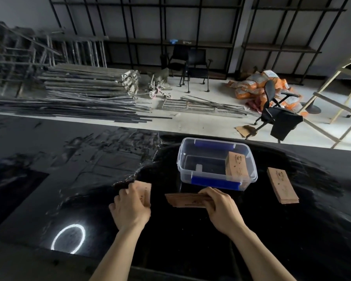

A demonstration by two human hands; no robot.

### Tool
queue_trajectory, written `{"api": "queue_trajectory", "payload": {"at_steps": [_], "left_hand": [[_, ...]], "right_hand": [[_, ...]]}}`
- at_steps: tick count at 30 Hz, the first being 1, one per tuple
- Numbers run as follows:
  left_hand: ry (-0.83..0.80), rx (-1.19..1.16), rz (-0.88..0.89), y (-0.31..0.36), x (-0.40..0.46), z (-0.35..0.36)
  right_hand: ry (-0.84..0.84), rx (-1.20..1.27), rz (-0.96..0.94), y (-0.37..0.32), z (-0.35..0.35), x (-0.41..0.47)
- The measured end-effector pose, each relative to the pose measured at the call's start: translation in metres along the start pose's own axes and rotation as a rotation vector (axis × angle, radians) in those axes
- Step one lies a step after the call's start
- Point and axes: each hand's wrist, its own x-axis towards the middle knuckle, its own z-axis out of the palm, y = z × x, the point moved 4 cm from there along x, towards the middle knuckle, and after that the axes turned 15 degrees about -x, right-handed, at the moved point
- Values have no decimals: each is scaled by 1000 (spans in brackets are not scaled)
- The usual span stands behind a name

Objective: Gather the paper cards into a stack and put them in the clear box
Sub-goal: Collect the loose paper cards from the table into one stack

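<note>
While the right hand (217, 207) closes its fingers over the near end of a fanned bundle of brown paper cards (185, 200), the left hand (130, 207) curls around a smaller batch of cards (145, 192) just to the left. Both hands are therefore loaded, and the two batches sit near each other but apart, low over the black tabletop (190, 250). The edges of the right-hand bundle are splayed, not squared.

Directly beyond the hands stands the clear box (251, 159), lid off, with blue latches on its near and far rims. One set of cards (236, 165) is already inside, leaning against the right wall of the box instead of lying flat. To the right of the box, a further pile of cards (282, 185) lies flat on the tabletop, untouched by either hand.

Judged from this layout, the task is partly complete: one portion is boxed, two portions are in hand but not yet merged, and one pile awaits collection. Remaining steps appear to be joining and squaring the held batches, adding the right-side pile, and lowering the stack into the box. Whether loose cards lie elsewhere on the dark surface cannot be determined.
</note>
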Motion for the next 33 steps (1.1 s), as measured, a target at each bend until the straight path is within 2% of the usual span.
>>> {"api": "queue_trajectory", "payload": {"at_steps": [4,7,10,18,21,24,26,28,31,33], "left_hand": [[-50,-399,162,11,5,3],[-149,-511,295,29,7,11],[-317,-571,414,51,2,24],[-599,-477,521,98,-27,56],[-720,-332,549,111,-39,64],[-649,-84,626,122,-41,71],[-618,-80,658,131,-45,75],[-640,-134,658,138,-52,82],[-692,-365,551,151,-62,93],[-706,-497,478,162,-69,102]], "right_hand": [[-13,-5,-16,2,-1,-1],[-22,8,-7,6,-2,-3],[-26,25,4,11,-3,-5],[-6,10,60,25,-14,-14],[-8,11,71,32,-20,-18],[-1,0,76,42,-28,-20],[17,24,87,50,-34,-23],[78,150,169,65,-42,-27],[195,501,402,92,-55,-40],[188,720,512,107,-58,-50]]}}
